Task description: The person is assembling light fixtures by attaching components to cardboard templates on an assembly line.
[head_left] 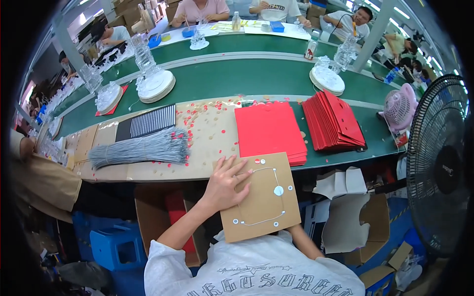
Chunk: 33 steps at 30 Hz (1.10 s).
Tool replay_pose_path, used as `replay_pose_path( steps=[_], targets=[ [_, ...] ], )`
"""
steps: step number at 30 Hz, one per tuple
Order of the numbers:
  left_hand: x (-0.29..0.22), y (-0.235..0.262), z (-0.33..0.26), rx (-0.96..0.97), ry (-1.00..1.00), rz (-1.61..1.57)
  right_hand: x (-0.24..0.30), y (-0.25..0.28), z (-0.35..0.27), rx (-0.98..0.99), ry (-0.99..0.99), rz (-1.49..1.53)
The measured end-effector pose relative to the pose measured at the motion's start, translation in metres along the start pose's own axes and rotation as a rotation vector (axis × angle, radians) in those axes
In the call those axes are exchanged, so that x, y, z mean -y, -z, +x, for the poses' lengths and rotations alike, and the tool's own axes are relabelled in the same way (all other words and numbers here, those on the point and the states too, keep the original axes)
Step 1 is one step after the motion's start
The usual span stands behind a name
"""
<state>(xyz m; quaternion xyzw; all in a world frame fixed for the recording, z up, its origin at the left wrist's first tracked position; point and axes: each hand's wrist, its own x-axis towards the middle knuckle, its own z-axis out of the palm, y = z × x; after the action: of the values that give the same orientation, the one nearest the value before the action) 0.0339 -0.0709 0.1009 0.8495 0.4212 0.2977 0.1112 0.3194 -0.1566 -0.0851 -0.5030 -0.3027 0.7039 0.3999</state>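
Note:
A brown cardboard sheet [256,197] is tilted in front of my body, its far edge at the table's near edge. On its face a thin wire [261,222] with small white clips and a round pale disc [278,191] runs in a loop. My left hand [228,185] lies on the sheet's left part with fingers stretched and spread. My right forearm [303,241] reaches under the sheet, which hides that hand. Just beyond the sheet is a stack of flat red cards [270,128].
Folded red cards [333,121] stand at the right. Grey wire ties [140,146] and black-and-white striped strips [153,122] lie at the left. Small red discs [210,107] are scattered about. A black fan [444,167] stands far right; open cartons [355,222] and a blue stool [118,246] are below.

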Motion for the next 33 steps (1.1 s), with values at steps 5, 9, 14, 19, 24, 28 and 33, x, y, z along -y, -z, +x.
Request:
replay_pose_path(
  steps=[5,9,14,19,24,28,33],
  targets=[
    [-0.014,-0.011,-0.004,-0.088,-0.007,-0.047,-0.016,-0.066,0.002,-0.056,0.166,-0.155],
    [-0.018,-0.009,-0.013,-0.227,0.026,-0.174,0.006,-0.052,0.002,-0.053,0.282,-0.331],
    [-0.014,-0.010,-0.025,-0.535,0.076,-0.569,0.017,-0.083,0.005,-0.068,0.426,-0.577],
    [0.040,-0.003,-0.025,-0.959,0.230,-0.887,0.017,-0.014,-0.051,-0.084,0.565,-0.802],
    [0.110,-0.026,-0.049,-0.952,0.312,-0.180,0.207,0.035,-0.016,-0.121,0.728,-0.993],
    [0.110,-0.046,-0.041,-0.956,0.348,-0.159,0.414,0.011,0.087,-0.119,0.916,-1.097],
    [0.118,-0.055,-0.019,-1.105,0.394,-0.084,0.593,-0.113,0.216,-0.378,0.960,-1.720]
  ],
)
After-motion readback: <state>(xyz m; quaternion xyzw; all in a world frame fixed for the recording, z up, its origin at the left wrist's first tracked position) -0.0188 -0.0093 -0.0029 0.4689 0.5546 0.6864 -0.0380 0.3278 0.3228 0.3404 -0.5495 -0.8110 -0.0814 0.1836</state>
